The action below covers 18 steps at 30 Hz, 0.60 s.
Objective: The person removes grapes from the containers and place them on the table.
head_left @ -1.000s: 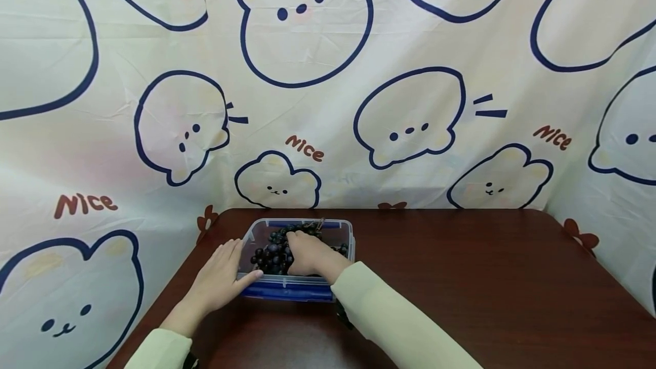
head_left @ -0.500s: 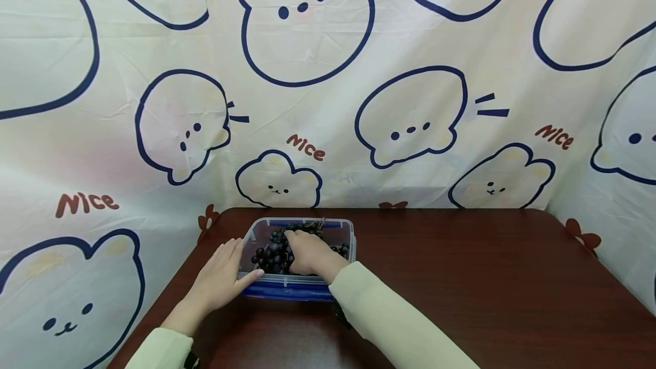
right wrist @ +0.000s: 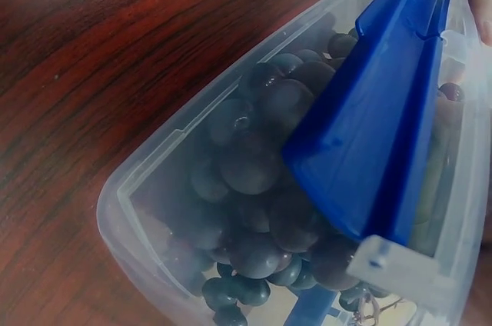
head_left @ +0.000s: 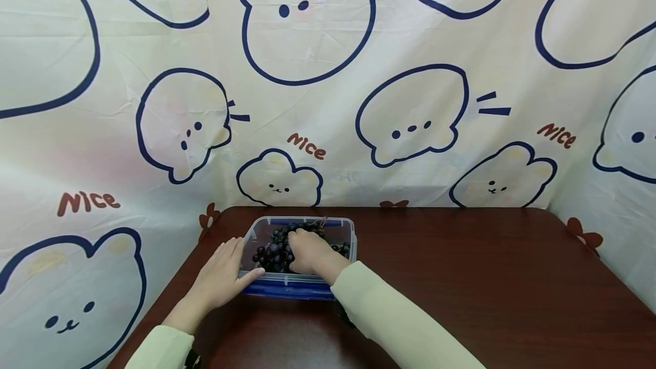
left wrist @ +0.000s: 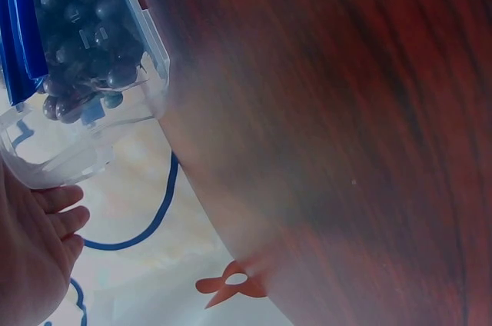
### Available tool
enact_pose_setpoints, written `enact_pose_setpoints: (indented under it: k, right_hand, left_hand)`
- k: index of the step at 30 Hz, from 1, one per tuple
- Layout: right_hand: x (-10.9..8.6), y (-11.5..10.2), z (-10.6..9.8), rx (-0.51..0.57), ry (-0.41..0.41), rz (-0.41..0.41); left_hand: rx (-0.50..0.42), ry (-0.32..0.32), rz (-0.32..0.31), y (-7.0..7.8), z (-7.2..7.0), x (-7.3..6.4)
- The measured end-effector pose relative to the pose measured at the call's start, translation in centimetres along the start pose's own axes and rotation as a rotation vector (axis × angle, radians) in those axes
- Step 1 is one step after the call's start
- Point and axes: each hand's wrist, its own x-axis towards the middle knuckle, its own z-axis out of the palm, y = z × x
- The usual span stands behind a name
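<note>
A clear plastic food box (head_left: pixel 349 229) with blue locking flaps stands on the table, left of centre in the head view. Bunches of dark grapes (head_left: pixel 275 256) lie inside; through the wall they show as round, bluish-black fruit (right wrist: pixel 254 164). My left hand (head_left: pixel 216 275) rests against the box's left side, fingers laid along it and the thumb on the front rim. The left wrist view shows this hand (left wrist: pixel 34 257) at the box corner. My right hand (head_left: pixel 310 252) reaches into the box and grips grapes with bent fingers, their tips hidden among the fruit.
The dark red-brown wooden table (head_left: pixel 461 278) extends to the right of the box. Behind it hangs a pale cloth (head_left: pixel 410 33) printed with blue-outlined bears. A blue flap (right wrist: pixel 369 126) hangs down the box's front side. Pale green sleeves (head_left: pixel 394 312) cover both arms.
The whole head view has shifted very slightly upward in the picture. Both hands, the box and the grapes keep practically the same places.
</note>
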Motion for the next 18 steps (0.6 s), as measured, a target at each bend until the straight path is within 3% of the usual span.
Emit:
enact_pose_setpoints:
  k: [11,18]
  right_hand:
    - [-0.30,0.08,-0.22,-0.010,0.024,-0.022]
    - [-0.69,-0.05,-0.40,-0.097,0.074,-0.053]
  left_hand:
    - [0.010,-0.004,0.000,0.06,-0.09,-0.03]
    - [0.006,0.001,-0.004,0.22,-0.20,0.01]
